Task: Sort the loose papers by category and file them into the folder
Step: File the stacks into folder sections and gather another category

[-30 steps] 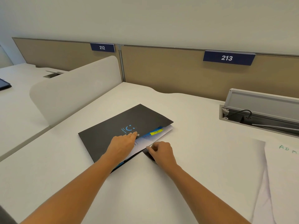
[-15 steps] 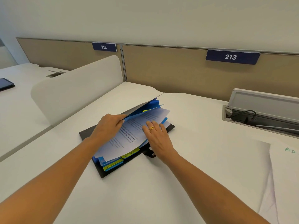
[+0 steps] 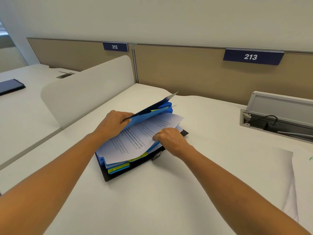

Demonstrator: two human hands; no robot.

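A black expanding folder (image 3: 133,172) lies on the white desk (image 3: 152,200), its blue dividers (image 3: 149,114) with yellow tabs (image 3: 118,168) fanned apart. My left hand (image 3: 112,123) grips the lifted black cover and the top blue dividers at their left edge. A printed white sheet (image 3: 135,141) lies inside over the lower dividers. My right hand (image 3: 171,139), wearing a gold ring, pinches the right edge of that sheet with curled fingers.
More loose white papers (image 3: 288,175) lie at the desk's right edge. An open cable tray (image 3: 277,122) sits at the back right. A low white divider (image 3: 84,89) borders the left, with a dark phone (image 3: 10,86) on the neighbouring desk.
The folder went from shut to open: my left hand lifted the cover and upper dividers. My right hand moved onto the printed sheet and its fingers have curled on the sheet's edge.
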